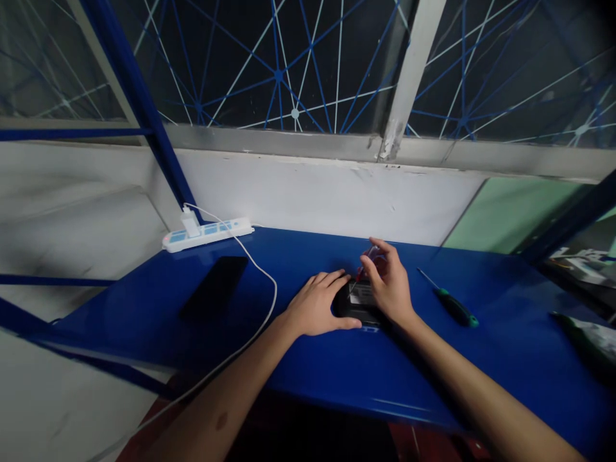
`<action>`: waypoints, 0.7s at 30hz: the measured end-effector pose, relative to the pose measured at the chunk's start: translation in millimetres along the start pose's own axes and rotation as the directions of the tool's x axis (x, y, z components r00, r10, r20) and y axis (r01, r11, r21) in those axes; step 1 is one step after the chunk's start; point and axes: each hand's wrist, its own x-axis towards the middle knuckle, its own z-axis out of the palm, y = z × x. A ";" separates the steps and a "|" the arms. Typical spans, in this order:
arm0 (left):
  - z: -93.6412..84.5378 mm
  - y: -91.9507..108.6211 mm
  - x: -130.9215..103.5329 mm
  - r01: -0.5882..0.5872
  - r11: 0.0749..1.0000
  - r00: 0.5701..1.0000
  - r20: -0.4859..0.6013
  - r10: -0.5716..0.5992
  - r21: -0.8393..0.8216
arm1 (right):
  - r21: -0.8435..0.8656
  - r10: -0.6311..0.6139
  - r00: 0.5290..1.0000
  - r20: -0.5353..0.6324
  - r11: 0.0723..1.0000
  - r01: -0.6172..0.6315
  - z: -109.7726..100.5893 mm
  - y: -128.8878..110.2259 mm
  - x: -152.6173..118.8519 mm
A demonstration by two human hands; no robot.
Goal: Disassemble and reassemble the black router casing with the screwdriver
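Observation:
A small black device with a pale label lies on the blue table, between my two hands. My left hand rests against its left side, thumb along the near edge and fingers at the far edge, gripping it. Above the label, my right hand pinches a small screwdriver with a clear and red handle. Its thin shaft slants down to the left onto the device. Where exactly the tip touches is too small to tell.
Right of my hands lies a green and black screwdriver. A black flat object is at the left, near a white power strip with a plugged charger. Its white cable runs beside my left arm. A green board leans at the back.

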 end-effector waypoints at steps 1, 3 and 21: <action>-0.1 0.0 0.1 0.000 1.000 1.000 0.001 0.000 0.000 | 0.005 0.003 1.000 0.009 1.000 -0.003 0.1 0.5 -0.9; -0.6 0.4 0.2 0.000 1.000 1.000 0.001 0.000 0.000 | 0.017 0.010 1.000 0.019 1.000 -0.011 0.5 0.3 -2.1; -0.5 0.7 0.8 -0.006 1.000 1.000 -0.022 0.006 0.004 | 0.129 0.073 0.996 -0.059 0.989 -0.065 -0.6 -6.3 -5.5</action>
